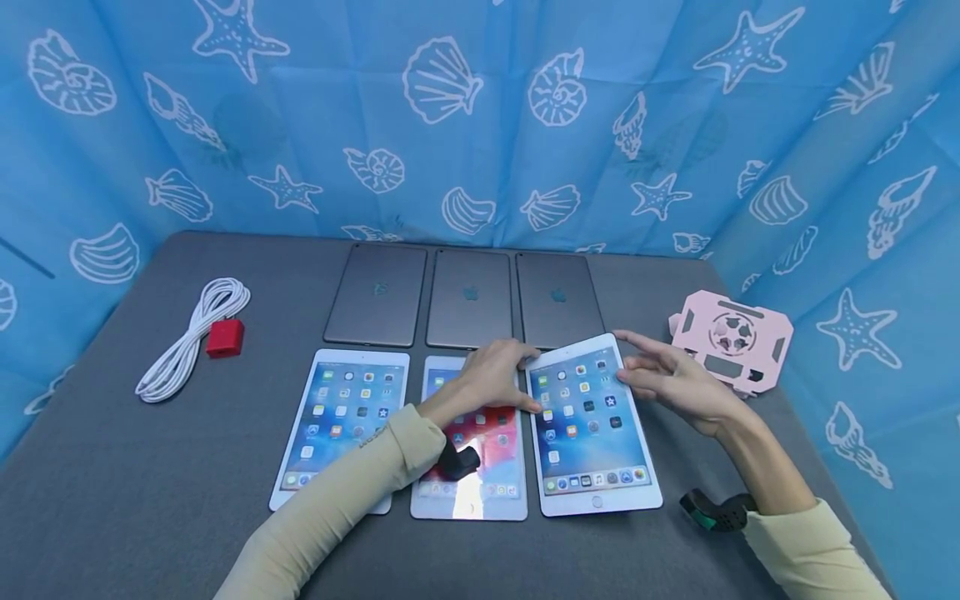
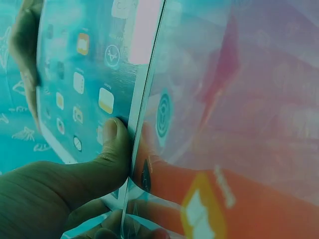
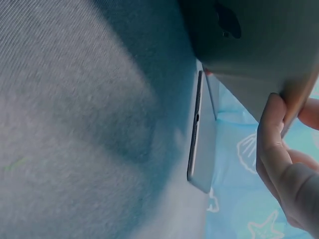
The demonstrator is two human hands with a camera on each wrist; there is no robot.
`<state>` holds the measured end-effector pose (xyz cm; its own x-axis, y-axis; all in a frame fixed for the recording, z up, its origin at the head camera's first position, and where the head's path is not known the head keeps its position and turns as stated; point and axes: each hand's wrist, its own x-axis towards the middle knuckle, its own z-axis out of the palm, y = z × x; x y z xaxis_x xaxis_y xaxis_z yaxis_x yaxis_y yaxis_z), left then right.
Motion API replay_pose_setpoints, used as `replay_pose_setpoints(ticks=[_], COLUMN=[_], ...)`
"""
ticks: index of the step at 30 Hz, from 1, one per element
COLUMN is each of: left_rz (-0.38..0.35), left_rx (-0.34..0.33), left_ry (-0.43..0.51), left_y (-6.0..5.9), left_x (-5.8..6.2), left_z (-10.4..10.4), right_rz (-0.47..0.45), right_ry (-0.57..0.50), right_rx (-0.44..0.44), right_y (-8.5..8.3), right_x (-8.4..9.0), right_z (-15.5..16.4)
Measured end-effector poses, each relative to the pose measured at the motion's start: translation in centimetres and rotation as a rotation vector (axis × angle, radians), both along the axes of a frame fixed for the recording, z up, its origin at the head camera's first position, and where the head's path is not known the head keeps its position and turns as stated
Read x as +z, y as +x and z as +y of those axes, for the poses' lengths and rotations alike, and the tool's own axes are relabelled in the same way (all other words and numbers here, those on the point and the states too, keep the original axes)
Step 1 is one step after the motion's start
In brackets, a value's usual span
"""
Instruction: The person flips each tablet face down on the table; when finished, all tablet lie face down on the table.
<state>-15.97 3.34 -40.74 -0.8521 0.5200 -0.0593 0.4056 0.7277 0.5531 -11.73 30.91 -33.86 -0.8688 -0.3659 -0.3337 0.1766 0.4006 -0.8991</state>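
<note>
We have the right-hand white tablet (image 1: 592,425) of the front row between both hands, its far end tipped up off the grey table (image 1: 150,467) while its near edge with the home button rests down. Our left hand (image 1: 491,375) pinches its left edge, thumb on the lit screen and fingers curled under, reaching across the middle tablet (image 1: 472,467). Our right hand (image 1: 675,379) cups the right edge with fingers mostly straight; the right wrist view shows its fingertips (image 3: 273,129) hooked around the raised rim, so it has a light hold. We judge this to be the lifting step, perhaps the start of a flip. The next move calls for even support on both edges, so the slab neither slips nor knocks its neighbour or the face-down tablets (image 1: 468,298) behind.
</note>
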Motion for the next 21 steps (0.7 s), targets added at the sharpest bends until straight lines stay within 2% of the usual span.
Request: replay_pose_setpoints(ticks=[10, 21], left_rz=[-0.012, -0.001], left_rx=[-0.005, 0.003], left_ry=[0.042, 0.030], left_y=[0.1, 0.2], left_x=[0.2, 0.2], left_z=[0.3, 1.5], right_rz=[0.040, 0.117], right_ry=[-0.010, 0.014], right_rx=[-0.025, -0.042], right_y=[0.4, 0.8], right_x=[0.7, 1.6], right_z=[-1.0, -2.1])
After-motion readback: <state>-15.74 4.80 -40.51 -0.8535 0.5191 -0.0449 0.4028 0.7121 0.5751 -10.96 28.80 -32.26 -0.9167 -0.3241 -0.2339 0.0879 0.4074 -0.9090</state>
